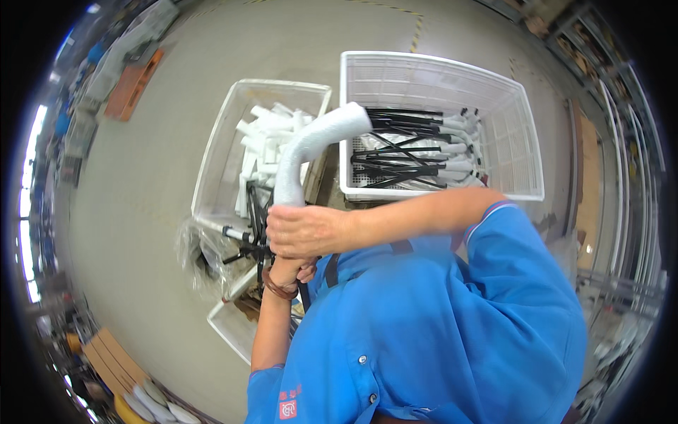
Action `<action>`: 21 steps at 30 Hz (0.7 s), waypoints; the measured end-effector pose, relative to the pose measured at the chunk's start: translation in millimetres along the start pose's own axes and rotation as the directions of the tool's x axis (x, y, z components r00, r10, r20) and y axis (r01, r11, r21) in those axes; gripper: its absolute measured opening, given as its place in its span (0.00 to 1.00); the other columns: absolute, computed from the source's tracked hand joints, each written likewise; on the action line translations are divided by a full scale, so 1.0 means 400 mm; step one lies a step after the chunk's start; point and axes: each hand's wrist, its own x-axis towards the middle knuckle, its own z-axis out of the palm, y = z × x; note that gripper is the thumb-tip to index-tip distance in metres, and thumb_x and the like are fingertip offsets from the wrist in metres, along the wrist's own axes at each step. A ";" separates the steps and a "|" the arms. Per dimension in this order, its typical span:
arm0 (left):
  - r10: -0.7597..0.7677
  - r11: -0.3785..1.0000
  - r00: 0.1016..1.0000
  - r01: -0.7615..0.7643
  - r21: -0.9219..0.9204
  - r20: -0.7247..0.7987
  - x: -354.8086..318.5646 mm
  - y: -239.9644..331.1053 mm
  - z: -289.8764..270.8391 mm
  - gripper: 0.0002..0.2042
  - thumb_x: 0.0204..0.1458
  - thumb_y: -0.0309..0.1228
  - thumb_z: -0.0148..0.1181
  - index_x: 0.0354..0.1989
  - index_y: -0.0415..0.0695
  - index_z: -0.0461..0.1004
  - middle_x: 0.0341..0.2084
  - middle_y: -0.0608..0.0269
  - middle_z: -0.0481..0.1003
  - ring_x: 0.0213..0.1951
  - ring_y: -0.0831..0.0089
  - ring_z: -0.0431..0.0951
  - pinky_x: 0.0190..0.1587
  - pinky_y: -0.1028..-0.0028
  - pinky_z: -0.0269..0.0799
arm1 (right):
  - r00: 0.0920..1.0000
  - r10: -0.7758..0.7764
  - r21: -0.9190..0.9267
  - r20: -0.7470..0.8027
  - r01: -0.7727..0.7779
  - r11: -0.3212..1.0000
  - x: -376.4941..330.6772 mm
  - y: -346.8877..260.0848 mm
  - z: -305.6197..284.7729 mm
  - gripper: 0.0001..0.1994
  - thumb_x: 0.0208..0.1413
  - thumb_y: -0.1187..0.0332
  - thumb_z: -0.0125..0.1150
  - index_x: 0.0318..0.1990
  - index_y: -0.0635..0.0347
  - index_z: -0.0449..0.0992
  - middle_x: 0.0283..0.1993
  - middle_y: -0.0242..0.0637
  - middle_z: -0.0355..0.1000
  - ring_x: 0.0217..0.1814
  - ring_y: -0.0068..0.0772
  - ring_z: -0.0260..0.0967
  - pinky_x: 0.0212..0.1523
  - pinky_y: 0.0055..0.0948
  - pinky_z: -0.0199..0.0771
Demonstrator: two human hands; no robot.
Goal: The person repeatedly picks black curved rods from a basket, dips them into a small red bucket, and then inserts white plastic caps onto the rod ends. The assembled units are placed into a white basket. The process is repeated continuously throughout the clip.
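Note:
A bent white foam sleeve (291, 166) rises in front of me, its upper end curving over to the right. My right hand (307, 232) is wrapped round its lower end. Just below, almost touching it, my left hand (287, 273) is closed, with a brown bracelet at the wrist. A black rod (304, 295) shows beneath the left fist and seems to be gripped in it; my hands hide how it meets the sleeve. Black metal parts (258, 226), one with a white tube, lie just left of my hands.
The left white crate (210, 166) holds several white foam tubes (265, 134). In the right white crate (522, 127) lie black rods (406, 145) with white-wrapped ends. Clear plastic film (194, 247) hangs by the left crate. Another white crate (229, 332) stands low at left.

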 end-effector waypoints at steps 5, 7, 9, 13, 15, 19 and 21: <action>0.059 0.923 0.992 -0.011 0.384 -0.113 0.147 0.088 -0.002 0.06 0.54 0.28 0.63 0.33 0.41 0.71 0.14 0.68 0.67 0.09 0.79 0.63 0.11 0.77 0.57 | 0.895 0.442 -0.031 -0.059 -0.444 0.895 -0.189 0.001 -0.013 0.23 0.50 0.64 0.57 0.56 0.52 0.70 0.65 0.37 0.64 0.70 0.37 0.58 0.72 0.44 0.48; 0.095 0.739 0.993 -0.020 0.674 -0.076 0.235 0.127 0.037 0.07 0.53 0.28 0.63 0.34 0.39 0.72 0.15 0.65 0.71 0.10 0.79 0.66 0.10 0.76 0.57 | 0.869 0.490 -0.094 -0.066 -0.494 0.864 -0.264 0.002 -0.046 0.24 0.50 0.65 0.56 0.58 0.52 0.69 0.66 0.35 0.64 0.71 0.36 0.57 0.72 0.44 0.49; 0.006 0.658 0.995 -0.075 0.750 0.095 0.335 0.132 0.112 0.08 0.53 0.31 0.64 0.34 0.39 0.75 0.17 0.65 0.73 0.14 0.79 0.70 0.14 0.76 0.62 | 0.847 0.531 -0.134 -0.031 -0.530 0.837 -0.325 0.018 -0.065 0.23 0.50 0.66 0.56 0.57 0.53 0.70 0.63 0.39 0.66 0.69 0.38 0.59 0.72 0.44 0.49; -0.282 0.476 0.912 -0.136 0.869 0.297 0.520 0.048 0.288 0.10 0.49 0.31 0.68 0.31 0.43 0.72 0.12 0.71 0.68 0.11 0.81 0.65 0.13 0.77 0.55 | 0.641 0.722 -0.053 0.262 -0.737 0.674 -0.513 0.119 -0.046 0.11 0.48 0.66 0.57 0.40 0.54 0.74 0.37 0.36 0.71 0.44 0.37 0.70 0.52 0.37 0.65; -0.384 0.332 0.886 -0.132 0.934 0.261 0.654 0.040 0.379 0.17 0.48 0.31 0.71 0.41 0.39 0.70 0.26 0.62 0.74 0.21 0.76 0.74 0.19 0.75 0.67 | 0.597 0.736 -0.091 0.319 -0.754 0.651 -0.664 0.165 -0.042 0.06 0.45 0.66 0.58 0.33 0.52 0.73 0.31 0.33 0.68 0.37 0.36 0.70 0.41 0.36 0.66; -0.145 0.283 0.920 -0.315 0.906 0.365 0.821 0.014 0.523 0.28 0.49 0.31 0.71 0.55 0.36 0.65 0.47 0.50 0.74 0.42 0.64 0.80 0.43 0.69 0.79 | 0.417 0.822 0.052 0.387 -0.900 0.432 -1.007 0.234 -0.084 0.18 0.32 0.74 0.69 0.37 0.52 0.75 0.34 0.36 0.73 0.40 0.45 0.74 0.43 0.44 0.72; 0.157 0.326 0.881 -0.473 0.818 0.447 0.845 0.027 0.520 0.29 0.49 0.33 0.70 0.58 0.40 0.65 0.49 0.50 0.76 0.46 0.62 0.81 0.49 0.67 0.77 | 0.308 0.880 0.077 0.362 -0.950 0.301 -1.178 0.286 -0.124 0.20 0.30 0.77 0.67 0.38 0.55 0.77 0.38 0.40 0.76 0.46 0.48 0.74 0.47 0.44 0.73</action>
